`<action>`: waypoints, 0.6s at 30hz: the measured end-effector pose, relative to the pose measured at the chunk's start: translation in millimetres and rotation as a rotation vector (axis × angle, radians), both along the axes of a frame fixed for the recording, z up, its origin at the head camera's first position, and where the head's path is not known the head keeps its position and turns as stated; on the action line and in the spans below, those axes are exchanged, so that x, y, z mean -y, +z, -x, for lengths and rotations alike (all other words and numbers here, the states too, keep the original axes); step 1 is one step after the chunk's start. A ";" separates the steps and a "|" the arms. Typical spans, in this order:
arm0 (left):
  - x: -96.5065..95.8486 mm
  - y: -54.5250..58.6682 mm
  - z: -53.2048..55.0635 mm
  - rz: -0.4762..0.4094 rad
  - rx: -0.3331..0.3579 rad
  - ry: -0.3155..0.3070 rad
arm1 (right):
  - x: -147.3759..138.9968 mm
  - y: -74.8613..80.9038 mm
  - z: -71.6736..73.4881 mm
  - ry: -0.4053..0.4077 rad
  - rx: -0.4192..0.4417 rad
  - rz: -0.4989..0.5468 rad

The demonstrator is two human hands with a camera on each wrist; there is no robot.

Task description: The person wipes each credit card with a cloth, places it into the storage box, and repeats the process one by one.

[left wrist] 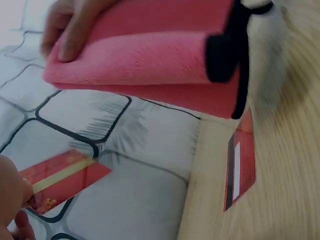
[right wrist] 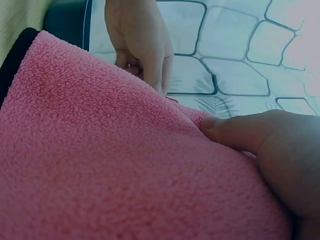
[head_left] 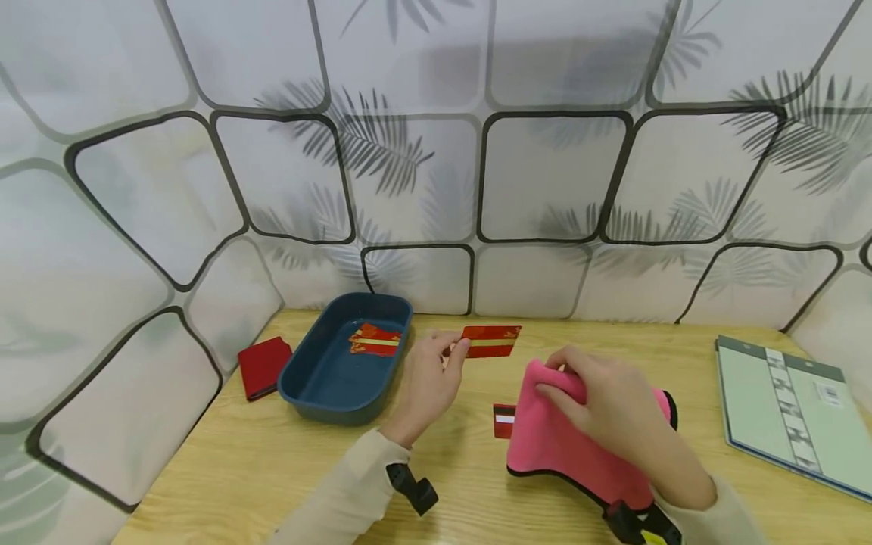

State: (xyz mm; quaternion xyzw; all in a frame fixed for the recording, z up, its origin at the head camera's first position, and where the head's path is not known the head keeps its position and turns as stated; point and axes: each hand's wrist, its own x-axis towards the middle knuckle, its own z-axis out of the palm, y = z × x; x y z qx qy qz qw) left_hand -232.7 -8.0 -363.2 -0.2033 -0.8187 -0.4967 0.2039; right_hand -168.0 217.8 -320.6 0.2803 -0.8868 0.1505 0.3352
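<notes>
Between thumb and fingers, my left hand (head_left: 431,378) pinches a red card with a gold stripe (head_left: 492,341), held above the table just right of the blue bin. My right hand (head_left: 606,401) grips a pink fleecy cloth with black edging (head_left: 579,454), bunched at its upper corner. Another red card, with a black and a white strip (head_left: 504,421), lies on the table, partly behind the cloth in the head view; the left wrist view shows this card (left wrist: 241,162) flat on the wood. Inside the blue bin (head_left: 306,405) lie red cards with a gold stripe (head_left: 375,340); how many cannot be told.
A dark red wallet-like item (head_left: 264,367) lies left of the bin. On the right side of the table rests a pale green notebook or folder (head_left: 756,401). A patterned curtain or wall (head_left: 415,182) rises behind the wooden table (head_left: 450,484).
</notes>
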 end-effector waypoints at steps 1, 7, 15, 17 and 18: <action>-1.3 0.1 -0.4 0.009 -0.037 0.020 | 0.0 -0.1 -0.2 0.006 -0.005 0.004; -6.5 2.4 2.9 -0.089 0.027 -0.063 | 1.5 1.5 -0.8 0.042 -0.039 0.021; -11.9 0.0 -9.3 -0.165 0.171 -0.177 | 8.1 0.5 -2.9 0.069 -0.020 0.009; -14.2 -0.3 -13.8 -0.156 0.165 -0.198 | 10.2 -0.9 -3.4 0.073 -0.022 0.007; -15.6 -0.9 -15.7 -0.155 0.172 -0.210 | 11.4 -1.7 -3.6 0.076 -0.022 0.006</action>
